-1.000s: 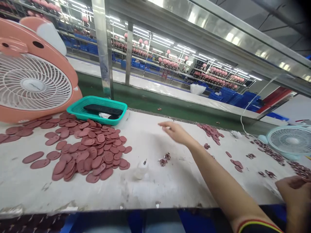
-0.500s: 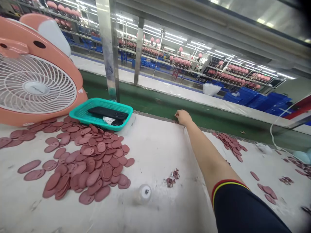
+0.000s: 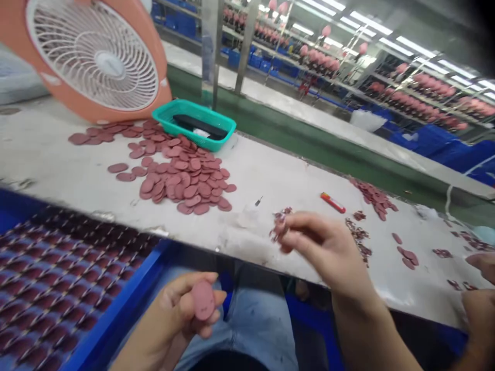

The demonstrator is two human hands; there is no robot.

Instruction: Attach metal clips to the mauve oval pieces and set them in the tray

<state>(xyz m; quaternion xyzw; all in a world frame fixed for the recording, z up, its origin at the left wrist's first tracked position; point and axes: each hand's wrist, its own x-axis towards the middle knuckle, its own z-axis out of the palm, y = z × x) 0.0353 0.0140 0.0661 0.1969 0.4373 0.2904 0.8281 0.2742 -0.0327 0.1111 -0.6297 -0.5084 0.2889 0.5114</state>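
Note:
Over my lap, my left hand (image 3: 189, 309) holds one dark pink oval piece (image 3: 203, 300) between thumb and fingers, its small holes facing up. My right hand (image 3: 317, 242) is above the table edge, thumb and fingertips pinched at a cluster of small dark red and silvery bits (image 3: 279, 226); what exactly lies between the fingertips is too blurred to tell. A large heap of pink oval pieces (image 3: 185, 178) spreads over the white table (image 3: 247, 226) to the left of my right hand.
An orange fan (image 3: 110, 64) and a green basket (image 3: 228, 139) stand behind the heap. A blue tray (image 3: 104, 319) with rows of oval pieces is at lower left. A red marker-like object (image 3: 332, 202) lies right of centre. Another person's hands (image 3: 479, 288) are at the right edge.
The view has tilted down and shifted. My right hand has come back from the table's far edge to the small bits. My left hand with an oval piece, the tray and the other person's hands now show.

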